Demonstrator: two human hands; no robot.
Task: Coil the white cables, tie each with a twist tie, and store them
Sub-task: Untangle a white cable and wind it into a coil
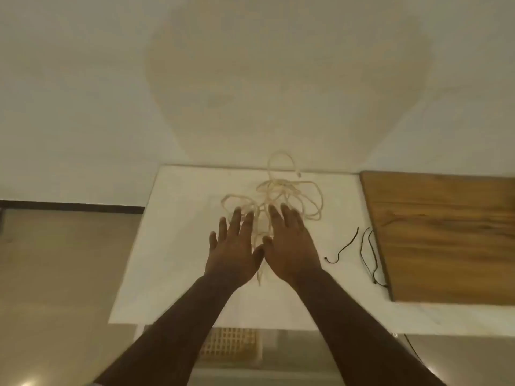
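Both hands, left (233, 247) and right (289, 243), hover flat with fingers straight and holding nothing over the near side of the tangled cables (274, 197), seemingly poised to gather them, the ties (359, 250) lying to its right.

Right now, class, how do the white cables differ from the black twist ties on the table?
The white cables are pale and piled in one tangled heap of loops; the black twist ties are dark, thinner, shorter and lie as separate strands. The cables sit just beyond the hands' fingertips; the ties lie off to the right, beside the wooden board. Both rest on the white tabletop.
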